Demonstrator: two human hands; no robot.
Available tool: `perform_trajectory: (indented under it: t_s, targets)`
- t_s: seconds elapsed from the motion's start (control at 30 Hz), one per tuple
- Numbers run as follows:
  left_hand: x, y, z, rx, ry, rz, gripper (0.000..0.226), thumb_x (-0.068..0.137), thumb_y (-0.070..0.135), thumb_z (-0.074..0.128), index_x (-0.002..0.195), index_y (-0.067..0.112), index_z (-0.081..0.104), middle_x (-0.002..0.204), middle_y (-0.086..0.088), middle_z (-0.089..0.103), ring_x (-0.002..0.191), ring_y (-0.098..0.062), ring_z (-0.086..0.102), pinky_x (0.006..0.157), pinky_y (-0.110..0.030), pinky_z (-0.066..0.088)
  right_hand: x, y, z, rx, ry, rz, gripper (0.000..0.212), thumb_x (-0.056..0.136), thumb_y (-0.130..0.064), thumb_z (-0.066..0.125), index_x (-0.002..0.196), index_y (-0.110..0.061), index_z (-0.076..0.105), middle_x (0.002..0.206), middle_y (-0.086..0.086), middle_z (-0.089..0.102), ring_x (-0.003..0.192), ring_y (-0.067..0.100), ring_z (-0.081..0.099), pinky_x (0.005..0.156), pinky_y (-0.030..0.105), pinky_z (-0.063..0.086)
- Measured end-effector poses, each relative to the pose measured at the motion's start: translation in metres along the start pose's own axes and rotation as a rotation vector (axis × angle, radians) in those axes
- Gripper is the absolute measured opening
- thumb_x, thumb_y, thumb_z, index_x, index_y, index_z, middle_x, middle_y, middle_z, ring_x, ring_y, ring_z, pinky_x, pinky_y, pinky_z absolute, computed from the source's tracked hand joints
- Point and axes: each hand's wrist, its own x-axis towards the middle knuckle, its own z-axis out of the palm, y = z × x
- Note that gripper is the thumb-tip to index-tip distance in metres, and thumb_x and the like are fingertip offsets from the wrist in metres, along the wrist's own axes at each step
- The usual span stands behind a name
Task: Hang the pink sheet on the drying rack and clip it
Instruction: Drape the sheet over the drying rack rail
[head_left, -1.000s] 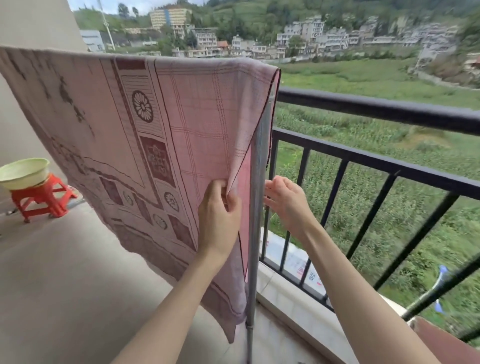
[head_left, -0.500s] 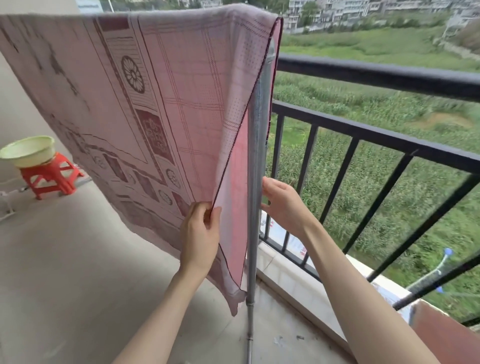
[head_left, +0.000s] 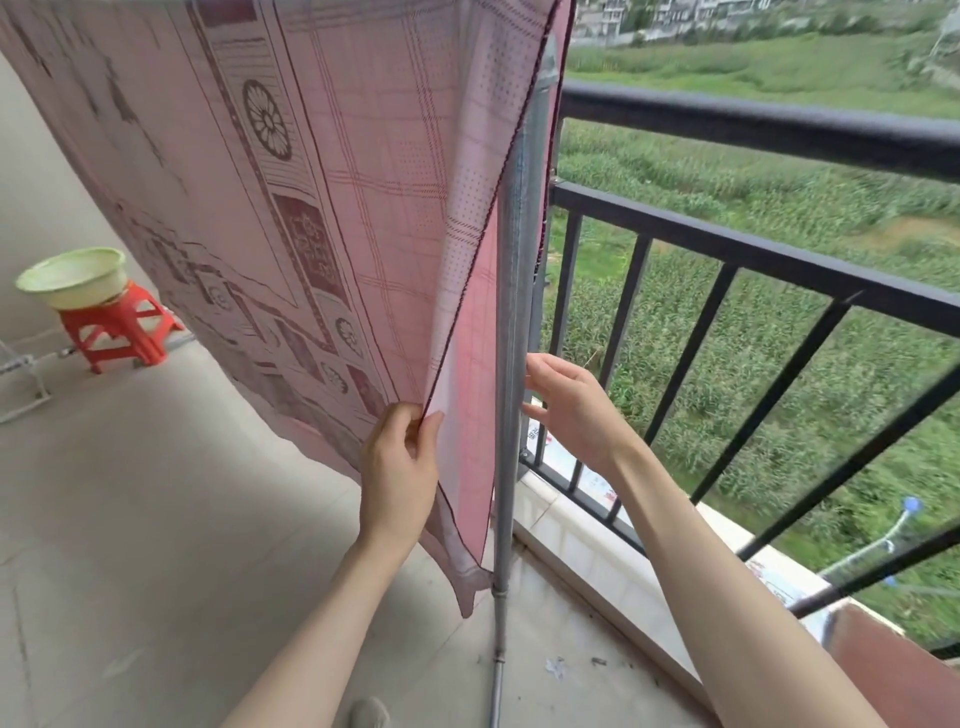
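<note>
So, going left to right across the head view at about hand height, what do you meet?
Green basin on red stool → pink sheet → left hand pinching the sheet's edge → grey rack pole → right hand, open → black balcony railing.

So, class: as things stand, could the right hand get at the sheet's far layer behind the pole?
Probably yes. The right hand is open beside the grey pole, nothing lies between, and the pink sheet hangs just past it.
</note>
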Motion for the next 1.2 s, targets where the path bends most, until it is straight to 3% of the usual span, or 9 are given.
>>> perform_trajectory:
  t_s: [0.1,0.23,0.33,0.43,0.63,0.83,0.93,1.03,1.2]
  targets:
    - [-0.005,-0.002,-0.001,0.004,0.019,0.025,0.034,0.085,0.008,0.060,0.066,0.026,0.039,0.062,0.006,0.045,0.060,-0.002,0.042,0.059,-0.007,0.032,0.002,0.003,-0.001,0.079,0.029,-0.011,0.015,0.087,-0.024,0.056,0.072,-0.020,0.057,0.078,-0.008,0.065,0.081,0.008,0.059,0.087,0.033,0.042]
    - [-0.008,-0.005,0.002,0.014,0.028,0.033,0.028,0.085,0.007,0.060,0.069,0.020,0.042,0.063,0.010,0.045,0.060,0.004,0.044,0.059,-0.007,0.032,0.009,-0.004,-0.001,0.014,0.101,-0.056,0.019,0.092,-0.015,0.053,0.073,-0.016,0.055,0.078,-0.004,0.062,0.076,0.008,0.059,0.084,0.029,0.047]
    - [-0.015,-0.010,0.006,0.030,0.022,0.026,0.029,0.085,0.005,0.060,0.068,0.020,0.041,0.062,0.012,0.041,0.059,-0.002,0.041,0.057,-0.015,0.029,0.012,-0.015,-0.001,-0.004,0.194,-0.142,0.019,0.095,-0.018,0.049,0.077,-0.016,0.054,0.078,-0.003,0.060,0.073,0.008,0.060,0.075,0.024,0.052]
    - [-0.025,-0.021,0.009,0.043,-0.004,0.005,0.025,0.084,0.003,0.060,0.069,0.017,0.046,0.063,0.012,0.042,0.060,-0.008,0.035,0.059,-0.018,0.028,0.014,-0.028,-0.004,-0.008,0.255,-0.215,0.015,0.095,-0.018,0.049,0.081,-0.016,0.054,0.083,0.001,0.060,0.080,0.014,0.058,0.083,0.033,0.049]
    - [-0.036,-0.032,0.018,0.069,-0.092,-0.031,0.021,0.086,0.008,0.058,0.071,0.018,0.048,0.063,0.014,0.043,0.059,-0.005,0.041,0.057,-0.014,0.029,0.014,-0.040,0.003,-0.076,0.295,-0.311,0.010,0.094,-0.017,0.050,0.090,-0.015,0.059,0.086,-0.001,0.063,0.083,0.013,0.060,0.085,0.033,0.050]
    - [-0.041,-0.035,0.029,0.080,-0.134,-0.072,0.015,0.086,0.008,0.059,0.071,0.006,0.055,0.062,0.011,0.044,0.059,-0.016,0.043,0.056,-0.017,0.027,0.001,-0.002,0.001,-0.210,0.217,-0.125,0.017,0.093,-0.028,0.051,0.105,-0.030,0.064,0.102,-0.006,0.068,0.094,0.005,0.064,0.091,0.031,0.051]
    - [-0.044,-0.037,0.033,0.099,-0.169,-0.067,0.017,0.086,0.008,0.059,0.070,0.005,0.054,0.062,0.013,0.042,0.058,-0.019,0.043,0.055,-0.018,0.025,-0.004,0.017,0.002,-0.230,0.166,-0.014,0.028,0.094,-0.036,0.046,0.112,-0.025,0.064,0.111,-0.003,0.068,0.101,0.007,0.062,0.088,0.026,0.050]
    - [-0.047,-0.044,0.035,0.151,-0.195,-0.074,0.020,0.086,0.010,0.059,0.068,0.007,0.052,0.063,0.009,0.041,0.058,-0.019,0.042,0.053,-0.020,0.023,-0.007,0.022,0.007,-0.206,0.157,0.037,0.036,0.096,-0.037,0.039,0.108,-0.017,0.066,0.105,-0.002,0.068,0.093,0.002,0.062,0.075,0.013,0.049]
    - [-0.051,-0.048,0.040,0.233,-0.228,-0.056,0.018,0.085,0.006,0.060,0.069,-0.001,0.055,0.067,-0.008,0.052,0.060,-0.020,0.038,0.055,-0.021,0.020,-0.008,0.024,0.009,-0.228,0.155,0.049,0.037,0.098,-0.039,0.034,0.101,-0.020,0.066,0.103,-0.006,0.066,0.096,0.001,0.060,0.078,0.015,0.047]
